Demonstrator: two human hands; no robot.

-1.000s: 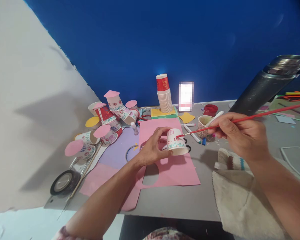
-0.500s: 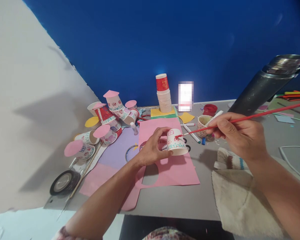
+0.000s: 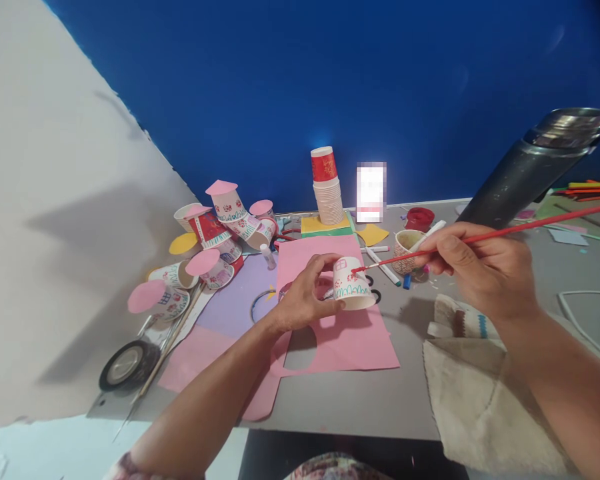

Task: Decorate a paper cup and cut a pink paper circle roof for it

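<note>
A white paper cup (image 3: 353, 285), tilted with its open rim downward, is in the grip of my left hand (image 3: 307, 293), thumb near the rim and fingers at the base. It bears a pink window drawing, red dots and a wavy green line. My right hand (image 3: 485, 267) is closed around a long red paintbrush (image 3: 520, 229). The brush's red tip meets the cup's side by the red dots. Beneath the cup lies pink paper (image 3: 360, 347) with a round hole cut from it. Scissors, partly hidden, rest behind the cup; their dark handle loops (image 3: 375, 297) show at its right.
Decorated cups with pink paper roofs (image 3: 204, 262) crowd the left, near a roll of black tape (image 3: 130, 365). At the back stands a cup stack (image 3: 329, 200). Rightward are a patterned cup (image 3: 406, 252), red paint pot (image 3: 420, 219), markers (image 3: 387, 270), dark flask (image 3: 525, 173) and beige cloth (image 3: 480, 400).
The brush tip has shifted very slightly on the cup's side, and my right hand with it. My left hand keeps the cup in nearly the same place.
</note>
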